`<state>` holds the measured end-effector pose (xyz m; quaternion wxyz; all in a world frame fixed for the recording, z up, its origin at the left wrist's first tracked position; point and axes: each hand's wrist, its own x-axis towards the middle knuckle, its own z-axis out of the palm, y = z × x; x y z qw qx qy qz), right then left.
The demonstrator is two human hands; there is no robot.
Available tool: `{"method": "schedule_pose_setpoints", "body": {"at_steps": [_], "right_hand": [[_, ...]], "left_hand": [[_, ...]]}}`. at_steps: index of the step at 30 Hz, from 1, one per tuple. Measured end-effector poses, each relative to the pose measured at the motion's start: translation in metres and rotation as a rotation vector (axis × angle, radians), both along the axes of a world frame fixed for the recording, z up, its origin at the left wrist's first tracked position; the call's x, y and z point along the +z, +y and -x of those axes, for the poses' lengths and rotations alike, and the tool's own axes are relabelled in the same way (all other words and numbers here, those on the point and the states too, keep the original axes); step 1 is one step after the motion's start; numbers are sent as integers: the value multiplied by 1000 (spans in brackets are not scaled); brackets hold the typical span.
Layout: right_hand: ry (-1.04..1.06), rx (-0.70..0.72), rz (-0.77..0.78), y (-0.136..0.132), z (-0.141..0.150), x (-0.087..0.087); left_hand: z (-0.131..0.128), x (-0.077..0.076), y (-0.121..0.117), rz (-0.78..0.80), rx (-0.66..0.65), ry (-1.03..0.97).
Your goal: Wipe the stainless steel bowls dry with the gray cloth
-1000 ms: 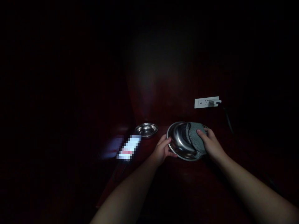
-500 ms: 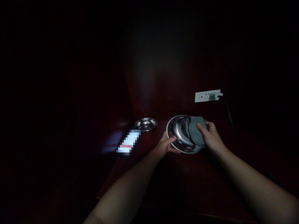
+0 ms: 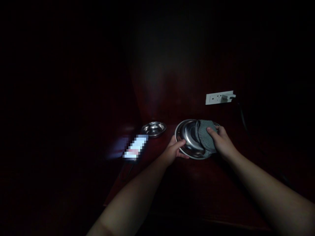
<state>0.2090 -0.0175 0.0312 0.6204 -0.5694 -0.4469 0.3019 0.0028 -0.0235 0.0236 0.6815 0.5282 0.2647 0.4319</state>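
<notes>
A shiny metal bowl [image 3: 189, 132] is held up above the dark red surface, tilted toward me. My left hand [image 3: 174, 151] is closed on its left rim, thumb on the inner side and fingers beneath. A folded grey-green cloth [image 3: 205, 136] with a checked edge covers the bowl's right part. My right hand [image 3: 221, 142] is closed on that cloth, its thumb on top, pressing it against the metal; its other fingers are partly hidden behind the rim.
A second metal bowl [image 3: 154, 129] stands at the back left. In front of it lies a lit phone [image 3: 136, 148], its screen pixelated, with a cable. On the back wall is a white socket plate [image 3: 219, 97] with a plugged-in charger. Deep shadow surrounds everything.
The whole view has shifted slightly, with the bowls and phone a little higher and the socket plate higher too. Both hands keep nearly the same hold on the bowl and cloth.
</notes>
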Motion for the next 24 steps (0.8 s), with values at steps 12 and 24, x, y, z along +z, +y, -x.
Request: {"method": "schedule_pose_setpoints", "body": {"at_steps": [12,24], "right_hand": [[-24,-3,18,-2,1,3],[-67,-36,-5,3,-5,-1]], "left_hand": [[0,1,0,3,8,6],[2,-3,-3,28,-34,21]]}}
